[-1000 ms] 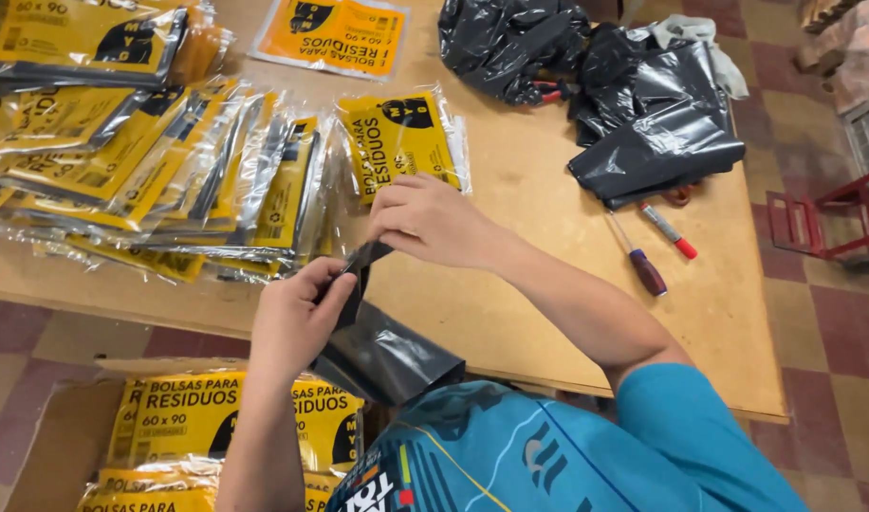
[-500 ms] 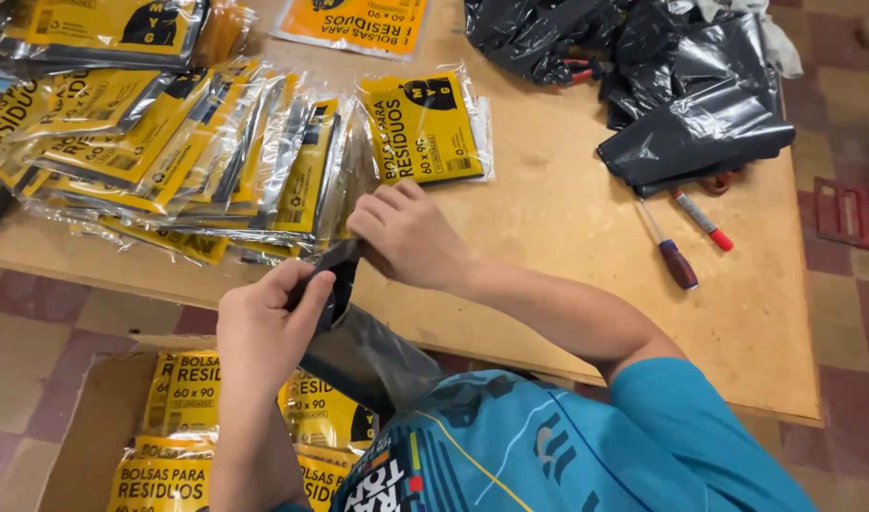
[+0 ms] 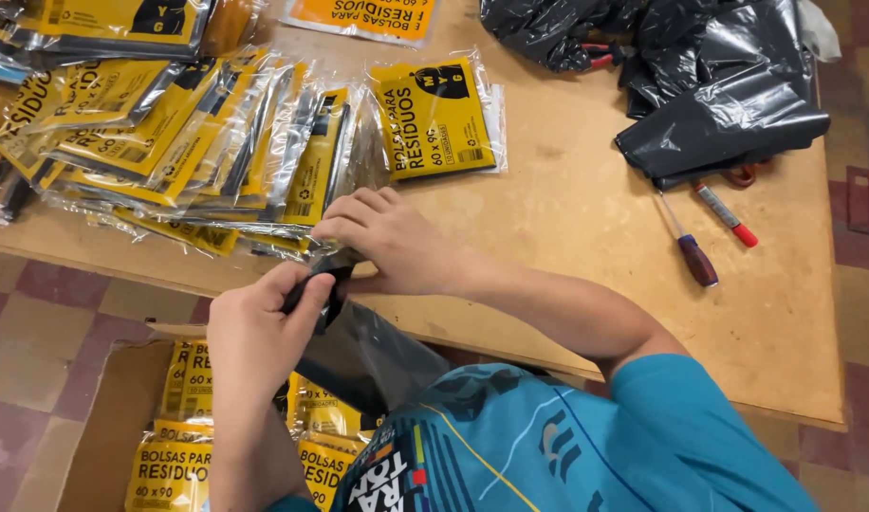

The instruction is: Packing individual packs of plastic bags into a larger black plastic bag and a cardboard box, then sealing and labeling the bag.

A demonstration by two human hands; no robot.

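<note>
Folding looks to be the step in hand: left hand [image 3: 264, 327] and right hand [image 3: 387, 242] both pinch the top of a black plastic bag [image 3: 363, 356] hanging off the bench [image 3: 567, 218] edge; next likely needs a flat, tight crease

Fanned heap of flat clear packets with yellow-and-black labels [image 3: 169, 142] covers the table's left part. 1 single yellow-labelled packet [image 3: 436, 118] lies just right of the heap, flat. An orange-labelled packet [image 3: 363, 17] sits at the top edge, cut off. More yellow packets [image 3: 174, 465] fill the cardboard box below the table.
</note>
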